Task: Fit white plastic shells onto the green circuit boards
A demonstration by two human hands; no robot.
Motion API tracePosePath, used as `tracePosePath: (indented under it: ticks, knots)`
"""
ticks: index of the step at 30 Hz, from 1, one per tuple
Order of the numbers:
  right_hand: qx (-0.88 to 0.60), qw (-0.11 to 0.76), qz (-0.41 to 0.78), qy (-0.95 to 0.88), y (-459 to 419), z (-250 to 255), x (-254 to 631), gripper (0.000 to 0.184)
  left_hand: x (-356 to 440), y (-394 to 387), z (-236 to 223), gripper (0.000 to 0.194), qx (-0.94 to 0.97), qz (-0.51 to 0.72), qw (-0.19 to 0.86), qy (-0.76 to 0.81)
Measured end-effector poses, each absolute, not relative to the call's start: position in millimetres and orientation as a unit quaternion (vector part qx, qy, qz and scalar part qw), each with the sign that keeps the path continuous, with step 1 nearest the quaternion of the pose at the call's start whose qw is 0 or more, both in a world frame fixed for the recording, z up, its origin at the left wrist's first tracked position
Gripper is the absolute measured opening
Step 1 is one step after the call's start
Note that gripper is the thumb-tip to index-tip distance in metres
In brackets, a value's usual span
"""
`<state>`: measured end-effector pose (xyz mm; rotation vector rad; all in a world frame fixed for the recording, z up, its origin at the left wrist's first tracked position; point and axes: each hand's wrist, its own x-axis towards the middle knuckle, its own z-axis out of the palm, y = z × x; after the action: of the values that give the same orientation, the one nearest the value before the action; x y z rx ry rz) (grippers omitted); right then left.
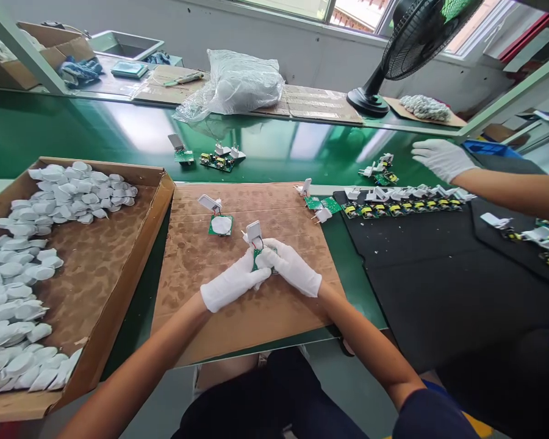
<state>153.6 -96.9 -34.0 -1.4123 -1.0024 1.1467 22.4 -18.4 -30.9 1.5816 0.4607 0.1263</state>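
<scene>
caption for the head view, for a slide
White-gloved left hand and right hand holding a small green circuit board over brown cardboard, beside a box of white pieces

Both forearms reach forward and inward, bare between elbow and glove. The left hand and right hand, in white gloves, meet in front of the body, their fingers bent and close together. The right elbow is bent, with a dark sleeve above it.
</scene>
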Motion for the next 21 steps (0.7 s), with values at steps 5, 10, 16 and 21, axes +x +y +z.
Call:
tracePosePath:
  ticks: [5, 10, 16, 21]
  knots:
    - [-0.607, 0.494, 0.442, -0.438, -99.6, -32.2, 153.8, 0.038, 22.9, -20.3, -32.1, 0.032, 0.646, 0.071, 0.736, 0.188]
    - [-0.624, 0.506, 0.435, -0.406, -97.0, -36.8, 147.7, 0.044, 35.0, -27.8, -39.4, 0.035, 0.592, 0.127, 0.75, 0.266]
    - [-0.626, 0.504, 0.438, -0.403, -94.0, -36.4, 146.5, 0.043, 38.0, -28.7, -40.5, 0.035, 0.542, 0.191, 0.764, 0.294]
    - [-0.622, 0.457, 0.45, -0.449, -99.1, -32.4, 151.7, 0.05, 34.4, -22.7, -42.0, 0.031, 0.523, 0.169, 0.791, 0.268]
